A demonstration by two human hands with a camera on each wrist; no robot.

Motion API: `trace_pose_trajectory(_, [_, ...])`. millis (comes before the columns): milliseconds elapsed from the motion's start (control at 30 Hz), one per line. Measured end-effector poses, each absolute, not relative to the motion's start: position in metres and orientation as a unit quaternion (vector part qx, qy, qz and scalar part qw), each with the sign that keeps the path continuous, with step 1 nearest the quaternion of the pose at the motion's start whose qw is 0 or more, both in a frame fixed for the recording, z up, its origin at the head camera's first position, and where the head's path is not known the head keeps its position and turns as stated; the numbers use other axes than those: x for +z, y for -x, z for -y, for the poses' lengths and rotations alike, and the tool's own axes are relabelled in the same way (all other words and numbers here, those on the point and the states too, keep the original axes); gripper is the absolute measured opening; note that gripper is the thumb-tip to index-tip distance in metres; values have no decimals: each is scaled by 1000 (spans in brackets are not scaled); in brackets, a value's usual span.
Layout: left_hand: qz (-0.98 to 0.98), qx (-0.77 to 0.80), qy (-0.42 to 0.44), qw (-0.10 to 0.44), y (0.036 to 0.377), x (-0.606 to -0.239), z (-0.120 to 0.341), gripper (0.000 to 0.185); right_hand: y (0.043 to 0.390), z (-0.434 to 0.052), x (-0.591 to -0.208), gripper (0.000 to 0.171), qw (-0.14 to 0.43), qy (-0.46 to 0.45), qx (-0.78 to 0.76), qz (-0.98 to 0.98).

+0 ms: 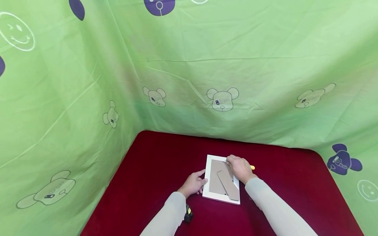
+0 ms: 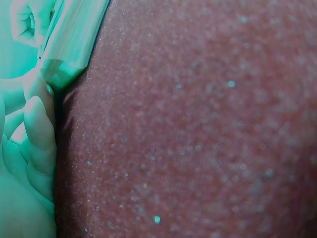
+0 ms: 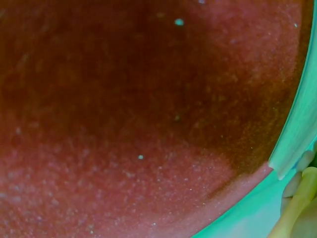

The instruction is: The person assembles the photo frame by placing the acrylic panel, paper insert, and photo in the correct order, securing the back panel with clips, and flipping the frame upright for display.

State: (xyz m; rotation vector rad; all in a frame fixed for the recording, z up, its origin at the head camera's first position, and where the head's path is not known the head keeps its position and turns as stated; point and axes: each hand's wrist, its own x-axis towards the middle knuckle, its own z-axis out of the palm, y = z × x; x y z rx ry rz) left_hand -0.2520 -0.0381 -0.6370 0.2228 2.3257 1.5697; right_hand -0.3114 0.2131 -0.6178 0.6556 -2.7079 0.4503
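Observation:
A white picture frame (image 1: pixel 207 177) lies back side up on the dark red table, its brown backing board (image 1: pixel 216 180) and slanted stand leg (image 1: pixel 228 186) showing in the head view. At the frame's left edge is my left hand (image 1: pixel 193 183), gripping the border with thumb and fingers; the left wrist view shows its fingertips (image 2: pixel 37 106) at a frame corner. My right hand (image 1: pixel 240 167) is over the upper right of the backing and grips a slim yellow-handled tool (image 3: pixel 299 203). The tool's working end is mostly hidden by the fingers.
Red cloth covers the table (image 1: pixel 165 157) around the frame. Green printed curtains (image 1: pixel 251 65) hang along its back and left sides. A small black device (image 1: pixel 188 214) sits by the left wrist.

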Motion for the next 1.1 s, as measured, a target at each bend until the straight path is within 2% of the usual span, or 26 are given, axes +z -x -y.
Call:
trace_pose_trajectory(533, [-811,559,-74,157,254,-643,42,54,313,-216,-621,12,132,-212,194,949])
trace_pose_trajectory(1100, [-808,564,-79,153,253,-642,40,55,297,-255,-622,5,161,-212,203,942])
